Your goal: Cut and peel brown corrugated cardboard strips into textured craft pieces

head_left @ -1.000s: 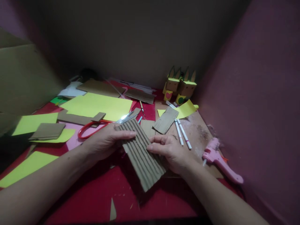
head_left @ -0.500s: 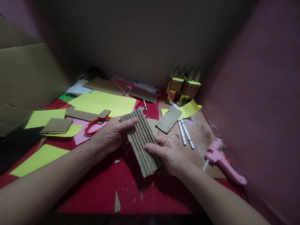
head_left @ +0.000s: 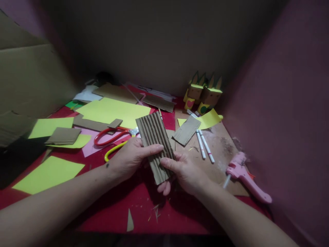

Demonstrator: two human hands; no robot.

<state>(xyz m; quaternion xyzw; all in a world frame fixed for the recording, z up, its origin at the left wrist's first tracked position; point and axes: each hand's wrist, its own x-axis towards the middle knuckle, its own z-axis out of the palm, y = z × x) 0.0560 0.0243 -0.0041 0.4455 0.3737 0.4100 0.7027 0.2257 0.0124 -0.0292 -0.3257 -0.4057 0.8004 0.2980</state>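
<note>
A piece of corrugated cardboard [head_left: 152, 132], its ridged side facing up, is held tilted above the red table. My left hand [head_left: 131, 154] grips it from the left, thumb lying across the ridges and fingers hidden beneath. From the right, my right hand [head_left: 183, 168] pinches its edge, with the thumb on top; fingertips show under the lower end. Just beyond my left hand lie scissors [head_left: 109, 135] with one red and one yellow handle, their blades partly hidden behind the cardboard piece.
Yellow paper [head_left: 115, 111] and a folded cardboard scrap [head_left: 64, 135] lie left. On the right are a flat cardboard strip [head_left: 186, 130], white markers [head_left: 205, 145] and a pink glue gun [head_left: 240, 169] on a cardboard sheet. Two cardboard figures [head_left: 202, 94] stand at the back right.
My left hand has slid down and right along the cardboard piece, its thumb now near the middle. The scissors' yellow handle and pivot have come into sight. The view has shifted slightly.
</note>
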